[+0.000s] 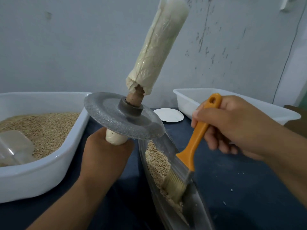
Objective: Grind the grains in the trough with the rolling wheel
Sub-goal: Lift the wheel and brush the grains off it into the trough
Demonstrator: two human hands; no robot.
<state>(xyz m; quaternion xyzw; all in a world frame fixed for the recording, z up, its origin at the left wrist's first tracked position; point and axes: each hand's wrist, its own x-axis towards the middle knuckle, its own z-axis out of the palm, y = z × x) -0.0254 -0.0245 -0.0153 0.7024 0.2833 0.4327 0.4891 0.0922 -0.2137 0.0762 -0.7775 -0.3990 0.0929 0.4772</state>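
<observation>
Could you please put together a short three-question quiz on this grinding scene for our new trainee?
1. True or false: the rolling wheel rests in the trough.
2. What does the right hand hold? A) scoop B) orange-handled brush C) white lid
3. Which white tub holds grains: the left tub or the right tub?

Key:
1. False; the left hand holds it lifted by its wrapped axle.
2. B
3. The left tub.

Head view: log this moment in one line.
left hand: grips rolling wheel, lifted off trough | right hand: holds brush, bristles in grains | grinding paused
</observation>
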